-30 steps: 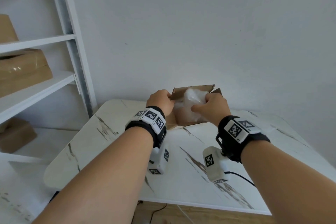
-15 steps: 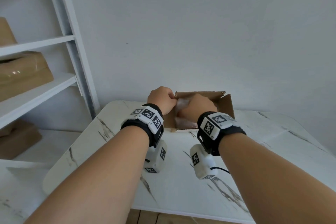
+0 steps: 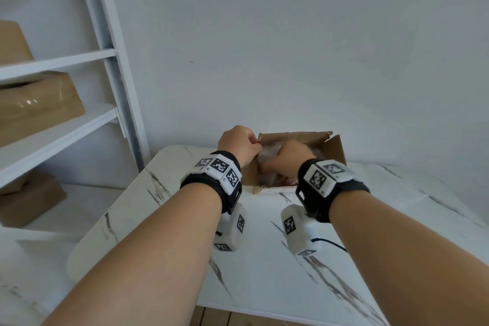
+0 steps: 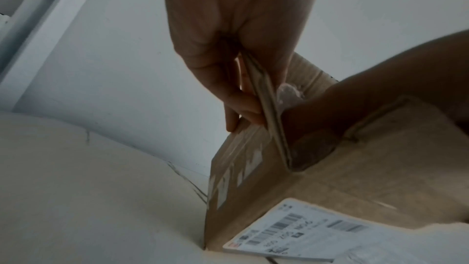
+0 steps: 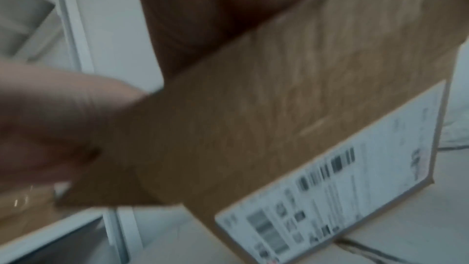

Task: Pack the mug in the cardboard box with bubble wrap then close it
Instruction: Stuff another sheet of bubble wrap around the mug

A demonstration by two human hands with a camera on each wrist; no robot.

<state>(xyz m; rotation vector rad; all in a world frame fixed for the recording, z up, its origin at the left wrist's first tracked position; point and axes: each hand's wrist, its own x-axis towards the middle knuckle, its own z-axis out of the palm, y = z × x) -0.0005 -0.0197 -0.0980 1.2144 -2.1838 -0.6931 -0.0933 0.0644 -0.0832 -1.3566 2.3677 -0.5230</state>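
Observation:
An open cardboard box [image 3: 335, 151] stands at the back of the marble table [image 3: 264, 259], with a shipping label [image 4: 304, 232] on its near side. My left hand [image 3: 242, 144] pinches the top edge of the box's left wall [image 4: 266, 99] between thumb and fingers. My right hand [image 3: 287, 159] is down inside the box, curled over the bubble wrap bundle [image 3: 267, 157]; its fingertips are hidden. A bit of bubble wrap [image 4: 289, 90] shows over the rim in the left wrist view. The mug itself is hidden by the wrap. The right wrist view is blurred and shows mostly the box front [image 5: 279, 107].
A white shelf unit [image 3: 111, 114] stands left of the table, with several brown cardboard boxes [image 3: 39, 106] on its shelves. A white wall rises right behind the box. A black cable [image 3: 328, 242] lies under my right forearm.
The right hand has gone from holding the wrapped bundle above the box opening to pushing it down inside. The left hand keeps its pinch on the box's left edge.

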